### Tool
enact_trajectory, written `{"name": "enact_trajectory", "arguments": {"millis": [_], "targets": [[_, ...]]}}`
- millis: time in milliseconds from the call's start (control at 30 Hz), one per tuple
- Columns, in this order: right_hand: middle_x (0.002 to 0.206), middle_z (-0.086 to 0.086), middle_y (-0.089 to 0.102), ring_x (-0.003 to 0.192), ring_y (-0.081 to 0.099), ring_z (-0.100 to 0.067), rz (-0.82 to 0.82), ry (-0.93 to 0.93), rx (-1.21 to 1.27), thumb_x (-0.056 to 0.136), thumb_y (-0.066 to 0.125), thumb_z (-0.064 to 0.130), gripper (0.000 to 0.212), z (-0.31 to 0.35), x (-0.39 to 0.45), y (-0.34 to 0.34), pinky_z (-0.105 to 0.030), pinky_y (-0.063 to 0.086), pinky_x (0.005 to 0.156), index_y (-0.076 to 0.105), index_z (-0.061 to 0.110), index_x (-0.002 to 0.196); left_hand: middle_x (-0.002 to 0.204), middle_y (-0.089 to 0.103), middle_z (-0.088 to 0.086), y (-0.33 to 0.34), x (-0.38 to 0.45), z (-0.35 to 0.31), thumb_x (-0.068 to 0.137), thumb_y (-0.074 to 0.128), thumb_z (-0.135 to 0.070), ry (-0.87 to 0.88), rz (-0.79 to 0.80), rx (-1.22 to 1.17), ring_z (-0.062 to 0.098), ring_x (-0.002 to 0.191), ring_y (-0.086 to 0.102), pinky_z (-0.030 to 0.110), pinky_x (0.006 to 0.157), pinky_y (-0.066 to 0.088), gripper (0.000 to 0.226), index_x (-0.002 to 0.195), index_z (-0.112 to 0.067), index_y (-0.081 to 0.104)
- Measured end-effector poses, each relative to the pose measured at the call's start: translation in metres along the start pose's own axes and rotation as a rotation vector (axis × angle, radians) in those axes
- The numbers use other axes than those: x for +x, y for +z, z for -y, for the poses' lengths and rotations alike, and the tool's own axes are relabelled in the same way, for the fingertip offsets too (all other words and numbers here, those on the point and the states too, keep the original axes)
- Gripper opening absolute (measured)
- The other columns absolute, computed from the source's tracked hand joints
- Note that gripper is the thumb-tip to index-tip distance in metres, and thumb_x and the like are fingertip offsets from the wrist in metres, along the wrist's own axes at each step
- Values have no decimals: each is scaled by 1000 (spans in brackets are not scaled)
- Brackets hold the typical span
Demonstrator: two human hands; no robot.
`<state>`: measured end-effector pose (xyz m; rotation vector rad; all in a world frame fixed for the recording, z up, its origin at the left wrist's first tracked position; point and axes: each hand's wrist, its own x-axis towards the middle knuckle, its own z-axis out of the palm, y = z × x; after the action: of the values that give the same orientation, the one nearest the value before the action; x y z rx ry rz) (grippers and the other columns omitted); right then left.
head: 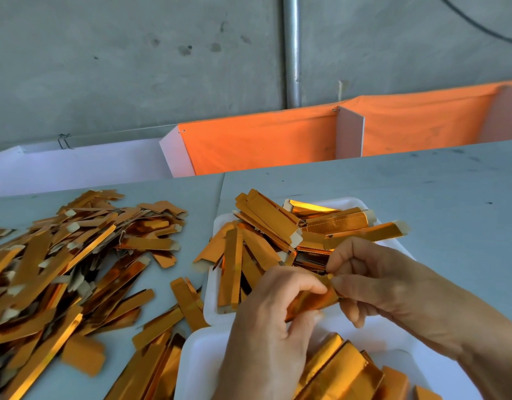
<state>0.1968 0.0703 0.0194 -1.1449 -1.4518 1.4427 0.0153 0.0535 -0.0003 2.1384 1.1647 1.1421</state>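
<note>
Both hands hold one shiny gold foil box [314, 301] above the white trays. My left hand [266, 327] grips its lower part, fingers curled round it. My right hand [384, 281] pinches its upper end between thumb and fingers. The far white tray [347, 202] is heaped with folded gold boxes [266, 223]. A nearer white tray [200, 362] under my hands holds more gold boxes [341, 368]. Much of the held box is hidden by my fingers.
A big loose pile of flat gold box blanks [61, 269] covers the grey table [422, 192] on the left. Behind the table stand white dividers [351, 131] with orange cloth [257, 142], then a concrete wall and a metal pipe [291, 50].
</note>
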Motion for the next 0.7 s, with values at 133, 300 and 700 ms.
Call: {"name": "enact_trajectory", "arguments": {"millis": [133, 300, 700], "targets": [[63, -14, 59, 54, 56, -20, 76, -17, 117, 73, 66, 13, 5, 3, -3, -2, -21, 48, 54, 66, 13, 78, 108, 57, -26, -2, -1, 4, 76, 75, -7, 69, -47, 27, -6, 107, 52, 3, 78, 42, 34, 95, -34, 65], [63, -15, 55, 50, 52, -21, 81, 1, 126, 74, 71, 14, 4, 0, -1, -5, -23, 46, 49, 67, 15, 74, 110, 56, -24, -1, -1, 5, 78, 71, -12, 152, -34, 109, -6, 108, 50, 5, 85, 40, 28, 96, -32, 67], [62, -1, 49, 41, 41, -7, 289, -10, 502, 66, 87, 24, 33, -15, 7, -9, -18, 37, 43, 69, 11, 90, 108, 65, -18, -7, -1, 1, 74, 70, -23, -71, 51, -348, 4, 106, 61, 26, 84, 55, 28, 97, -38, 70]]}}
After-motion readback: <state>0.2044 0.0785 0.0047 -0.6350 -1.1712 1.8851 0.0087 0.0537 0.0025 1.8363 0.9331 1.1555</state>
